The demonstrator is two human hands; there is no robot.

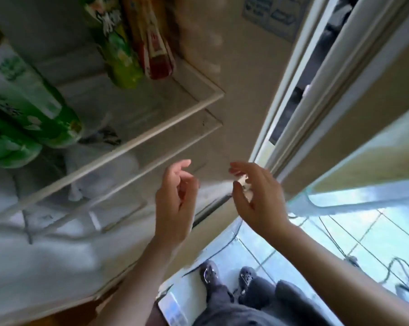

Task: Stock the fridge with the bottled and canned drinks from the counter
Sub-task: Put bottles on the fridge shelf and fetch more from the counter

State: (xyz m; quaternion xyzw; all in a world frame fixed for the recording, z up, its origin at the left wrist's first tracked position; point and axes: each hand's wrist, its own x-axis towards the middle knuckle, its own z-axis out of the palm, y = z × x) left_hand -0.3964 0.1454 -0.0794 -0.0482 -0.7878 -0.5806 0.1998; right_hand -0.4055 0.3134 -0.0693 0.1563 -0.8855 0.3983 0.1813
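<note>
- In front of the open fridge, a person holds both bare hands up in the air, and the picture is a bit blurry.
- The left hand is empty. Its fingers are spread and curl loosely, and they touch nothing.
- The right hand is close beside it, with a gap between the two hands. Its fingers are spread and bent a little. Something small and pale shows at the thumb, but I cannot tell if the hand holds it.
- The drinks are inside the fridge, up on the shelf with the white front edge.
- Two green bottles stand side by side at the left end of that shelf.
- Farther back on the shelf stand a yellow-green bottle and a red and orange bottle, touching each other.
- Under that shelf there are white bags, soft and crumpled.
- The fridge door hangs open on the right.
- Down below are the person's grey trousers and dark shoes on a pale tiled floor, with black cables lying across it.
</note>
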